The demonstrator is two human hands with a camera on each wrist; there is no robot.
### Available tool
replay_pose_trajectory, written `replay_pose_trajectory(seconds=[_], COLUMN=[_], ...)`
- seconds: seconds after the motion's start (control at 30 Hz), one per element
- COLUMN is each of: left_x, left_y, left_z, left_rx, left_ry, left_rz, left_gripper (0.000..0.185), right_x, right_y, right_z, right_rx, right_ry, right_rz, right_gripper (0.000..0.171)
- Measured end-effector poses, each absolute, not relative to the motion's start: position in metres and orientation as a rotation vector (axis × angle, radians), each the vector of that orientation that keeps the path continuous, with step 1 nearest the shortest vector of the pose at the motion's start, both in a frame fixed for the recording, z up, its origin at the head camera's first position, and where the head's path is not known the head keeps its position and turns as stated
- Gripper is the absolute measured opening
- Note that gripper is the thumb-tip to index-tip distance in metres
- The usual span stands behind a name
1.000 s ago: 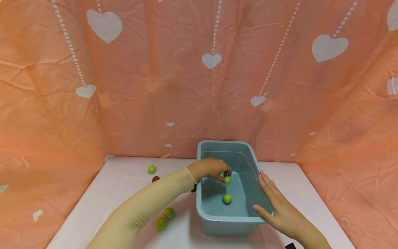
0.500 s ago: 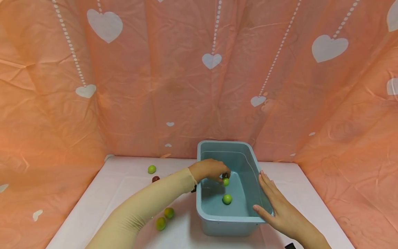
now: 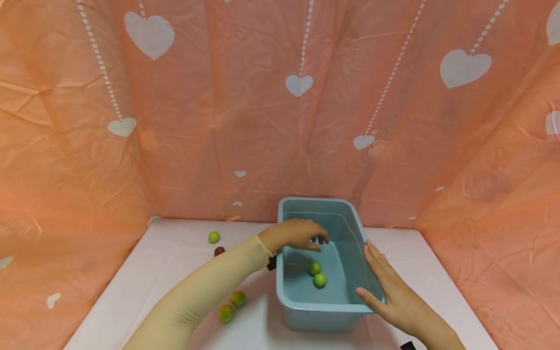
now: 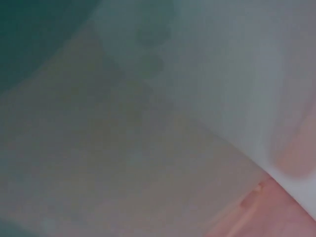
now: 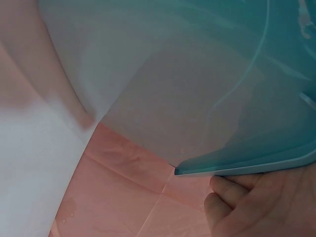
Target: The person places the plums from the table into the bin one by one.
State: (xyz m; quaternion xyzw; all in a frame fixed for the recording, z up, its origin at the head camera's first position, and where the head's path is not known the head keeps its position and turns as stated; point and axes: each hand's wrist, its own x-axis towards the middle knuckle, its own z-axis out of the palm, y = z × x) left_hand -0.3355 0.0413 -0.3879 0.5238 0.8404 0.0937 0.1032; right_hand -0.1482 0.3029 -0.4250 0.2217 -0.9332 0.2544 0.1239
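Observation:
My left hand (image 3: 302,234) reaches over the left rim of a blue-grey plastic bin (image 3: 325,307), fingers loosely bent and apart, holding nothing. Below it, two small round green fruits (image 3: 320,280) lie close together on the bin floor. My right hand (image 3: 391,294) rests on the bin's right rim near the front corner, fingers straight along the side and thumb spread over the front. The right wrist view shows those fingers (image 5: 229,190) at the rim. Haze blurs the left wrist view.
Left of the bin, two yellow-green fruits (image 3: 226,313) lie near the front of the white table (image 3: 170,272). Farther back are a dark red fruit (image 3: 219,251) and a green fruit (image 3: 214,237). Orange sheeting (image 3: 245,121) with white hearts encloses the back and sides.
My left hand has let go of a green fruit, which now lies beside the other one in the bin. The hand has lifted slightly and its fingers have spread. My right hand stays still.

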Motion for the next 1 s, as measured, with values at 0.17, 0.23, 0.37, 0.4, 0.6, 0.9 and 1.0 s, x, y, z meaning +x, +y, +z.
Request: replay_pose_trajectory(seconds=[0.17,0.23,0.37,0.4,0.6,0.9,1.0], left_x=[-0.337,-0.337,-0.336,-0.336,-0.336,-0.332,-0.330], left_y=[0.031,0.026,0.014,0.011,-0.010,-0.042,-0.053], left_z=[-0.383,-0.381,-0.374,-0.373,-0.368,-0.362,-0.360], left_rx=[1.524,1.506,1.503,1.506,1.488,1.417,1.364], left_ry=[2.480,2.483,2.485,2.489,2.520,2.538,2.544], left_rz=[0.391,0.454,0.569,0.588,0.672,0.840,0.897], left_gripper=[0.033,0.034,0.034,0.034,0.035,0.037,0.036], right_x=[-0.148,-0.147,-0.148,-0.149,-0.149,-0.149,-0.148], right_y=[0.303,0.303,0.303,0.303,0.303,0.304,0.304], right_z=[-0.424,-0.423,-0.423,-0.423,-0.423,-0.424,-0.424], right_rx=[0.641,0.634,0.617,0.615,0.619,0.632,0.638], right_ry=[-2.727,-2.734,-2.746,-2.748,-2.741,-2.728,-2.724], right_rz=[0.734,0.730,0.743,0.747,0.746,0.741,0.743], right_gripper=[0.091,0.091,0.091,0.091,0.091,0.092,0.092])
